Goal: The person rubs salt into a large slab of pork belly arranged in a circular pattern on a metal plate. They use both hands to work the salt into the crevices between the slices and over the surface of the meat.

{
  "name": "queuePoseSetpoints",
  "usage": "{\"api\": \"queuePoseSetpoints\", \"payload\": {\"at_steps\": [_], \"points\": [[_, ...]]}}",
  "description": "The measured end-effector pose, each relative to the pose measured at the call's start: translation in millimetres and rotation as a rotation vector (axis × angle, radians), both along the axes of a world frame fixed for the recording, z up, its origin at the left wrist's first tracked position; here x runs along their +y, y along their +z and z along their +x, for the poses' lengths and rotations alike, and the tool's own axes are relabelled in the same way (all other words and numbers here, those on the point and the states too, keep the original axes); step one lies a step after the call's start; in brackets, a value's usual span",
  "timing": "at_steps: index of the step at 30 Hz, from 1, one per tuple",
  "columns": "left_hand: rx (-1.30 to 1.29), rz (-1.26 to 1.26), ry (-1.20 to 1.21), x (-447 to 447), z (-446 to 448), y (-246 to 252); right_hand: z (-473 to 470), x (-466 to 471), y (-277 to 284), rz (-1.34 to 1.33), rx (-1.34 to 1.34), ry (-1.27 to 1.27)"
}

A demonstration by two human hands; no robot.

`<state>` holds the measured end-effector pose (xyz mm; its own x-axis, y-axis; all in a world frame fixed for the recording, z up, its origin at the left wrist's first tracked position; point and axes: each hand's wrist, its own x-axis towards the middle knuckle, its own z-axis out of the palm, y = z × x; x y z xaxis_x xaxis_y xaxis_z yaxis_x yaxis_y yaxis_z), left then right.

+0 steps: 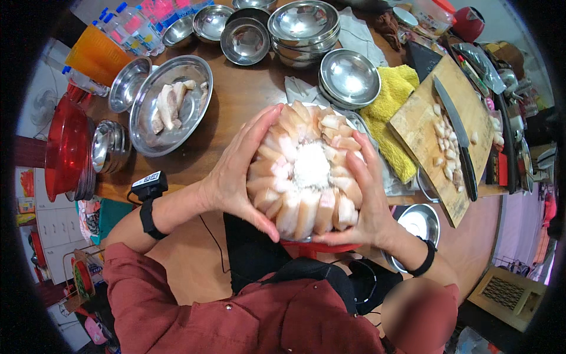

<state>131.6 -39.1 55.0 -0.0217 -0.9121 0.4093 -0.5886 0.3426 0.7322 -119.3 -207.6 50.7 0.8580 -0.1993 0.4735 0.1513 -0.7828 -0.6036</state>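
Note:
Pale slices of fatty meat, apparently pork (305, 212), stand packed in a ring, leaning outward. A white granular heap (311, 166) fills the middle of the ring. My left hand (236, 172) is spread around its left side, with the thumb at the near edge. On the right side, my right hand (371, 194) curls around it, fingertips resting on the slices. A sliver of metal rim shows under the near edge; the rest of whatever bears the slices is hidden. The whole is held up over the table's front edge.
Left on the wooden table (190, 170) is a steel basin (194, 115) with meat pieces. Steel bowls (305, 22) are stacked behind. To the right lie a yellow towel (393, 119) and a cutting board (415, 110) with a knife (455, 128) and diced fat (449, 146), overhanging the edge.

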Motion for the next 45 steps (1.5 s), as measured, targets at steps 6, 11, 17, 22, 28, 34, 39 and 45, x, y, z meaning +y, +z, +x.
{"api": "queuePoseSetpoints", "payload": {"at_steps": [6, 11, 17, 22, 28, 34, 39, 45], "points": [[0.002, -0.034, 0.014, -3, 1, 0, -2, -5, 20, 0.046, 0.118, 0.005], [0.016, 0.001, 0.02, -4, 1, 2, 8, 0, 5, 0.187, -0.043, 0.028], [0.061, 0.033, 0.009, -1, -3, -2, 14, 3, -30, 0.002, -0.22, 0.002], [0.058, -0.007, 0.082, -2, -8, -7, 13, -5, -29, -0.015, -0.2, -0.023], [-0.02, -0.015, 0.137, -1, -10, -9, 15, 0, -15, 0.012, -0.152, -0.053], [-0.006, -0.027, 0.174, -2, -15, -13, 17, 2, -9, 0.011, -0.138, -0.063], [0.004, -0.051, 0.1, -2, -7, -10, 20, 10, -2, -0.077, -0.11, -0.049], [-0.069, -0.102, 0.065, -2, -5, -2, 18, 2, 14, -0.044, -0.07, 0.056]]}}
